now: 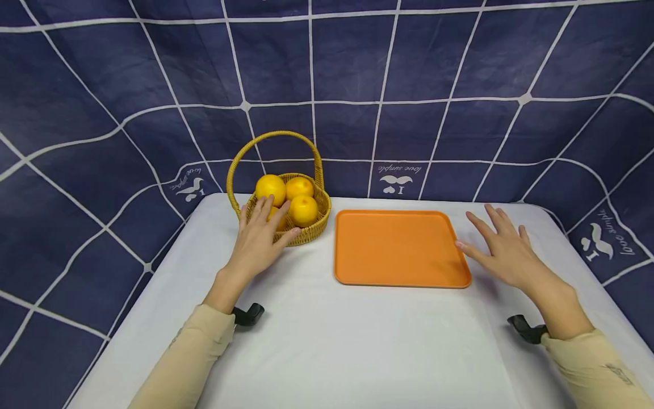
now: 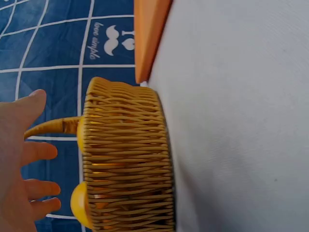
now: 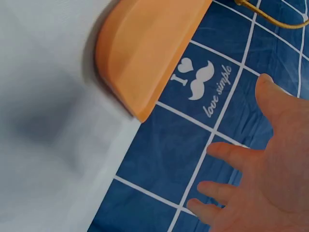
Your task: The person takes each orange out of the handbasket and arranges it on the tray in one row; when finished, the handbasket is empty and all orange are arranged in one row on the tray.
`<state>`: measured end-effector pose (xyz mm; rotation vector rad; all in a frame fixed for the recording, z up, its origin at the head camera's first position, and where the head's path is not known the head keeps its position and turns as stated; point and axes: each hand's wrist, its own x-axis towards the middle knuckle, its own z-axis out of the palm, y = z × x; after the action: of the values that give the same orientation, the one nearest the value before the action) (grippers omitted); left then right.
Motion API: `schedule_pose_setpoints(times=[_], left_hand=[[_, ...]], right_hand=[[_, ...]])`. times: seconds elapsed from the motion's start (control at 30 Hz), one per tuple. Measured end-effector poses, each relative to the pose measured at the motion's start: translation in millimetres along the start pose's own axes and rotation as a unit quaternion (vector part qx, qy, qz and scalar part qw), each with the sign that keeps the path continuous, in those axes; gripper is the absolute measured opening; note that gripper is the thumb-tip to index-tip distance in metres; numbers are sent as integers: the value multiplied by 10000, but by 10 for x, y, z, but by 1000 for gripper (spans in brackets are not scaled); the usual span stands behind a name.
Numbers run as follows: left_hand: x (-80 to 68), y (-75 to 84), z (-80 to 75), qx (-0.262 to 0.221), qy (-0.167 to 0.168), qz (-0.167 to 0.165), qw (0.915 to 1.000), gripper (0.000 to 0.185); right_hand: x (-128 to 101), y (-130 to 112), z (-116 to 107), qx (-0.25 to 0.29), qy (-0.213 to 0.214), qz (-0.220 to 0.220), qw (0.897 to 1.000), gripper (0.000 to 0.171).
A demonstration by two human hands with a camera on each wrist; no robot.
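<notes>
A wicker basket (image 1: 310,233) with a tall arched handle (image 1: 276,134) stands at the back left of the table, holding several oranges (image 1: 304,212). My left hand (image 1: 256,243) hovers over its near left side, fingers spread, partly hiding one orange. In the left wrist view, that hand's fingers (image 2: 41,151) are apart from the woven wall and grip nothing. Right of the basket lies a flat orange tray (image 1: 398,247), bare on top. My right hand (image 1: 503,250) is held in the air by the tray's right edge, its fingers spread and holding nothing.
A white cloth (image 1: 357,346) covers the table. Dark blue checked fabric (image 1: 347,68) hangs behind and along both sides. Each wrist wears a black camera mount (image 1: 248,314) beneath the sleeve cuff.
</notes>
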<state>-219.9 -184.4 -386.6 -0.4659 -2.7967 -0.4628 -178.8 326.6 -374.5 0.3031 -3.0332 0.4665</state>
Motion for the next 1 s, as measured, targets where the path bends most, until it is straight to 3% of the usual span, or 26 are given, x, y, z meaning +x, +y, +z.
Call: schedule_pose_setpoints(times=[0.17, 0.33, 0.47, 0.6, 0.67, 0.73, 0.87, 0.93, 1.0], left_hand=[[-10, 41, -100, -152, 355, 94, 9992, 71], [13, 23, -228, -539, 1184, 396, 9907, 61], [19, -52, -274, -929, 2107, 670, 9708, 54], [14, -166, -267, -1394, 3162, 668, 9360, 61], [11, -225, -247, -1559, 3522, 436, 9218, 70], [3, -278, -209, -1714, 3616, 45, 9164, 78], [-22, -372, -89, -2306, 3224, -895, 9137, 83], [-22, -429, -37, -2716, 2939, -1346, 9065, 82], [4, -490, -2, -3126, 2734, -1742, 8929, 78]], right_hand=[[29, -55, 0, 45, -11, -21, 10000, 83], [119, -178, -5, 93, -38, -68, 9999, 83], [203, -308, 4, 175, -163, -92, 9997, 84], [271, -435, 23, 287, -271, -210, 9990, 85], [303, -499, 31, 318, -297, -274, 9987, 85], [329, -552, 44, 325, -327, -310, 9985, 84], [377, -658, 76, 305, -359, -409, 9981, 83], [413, -729, 87, 345, -392, -478, 9975, 83], [466, -814, 93, 389, -418, -592, 9966, 82]])
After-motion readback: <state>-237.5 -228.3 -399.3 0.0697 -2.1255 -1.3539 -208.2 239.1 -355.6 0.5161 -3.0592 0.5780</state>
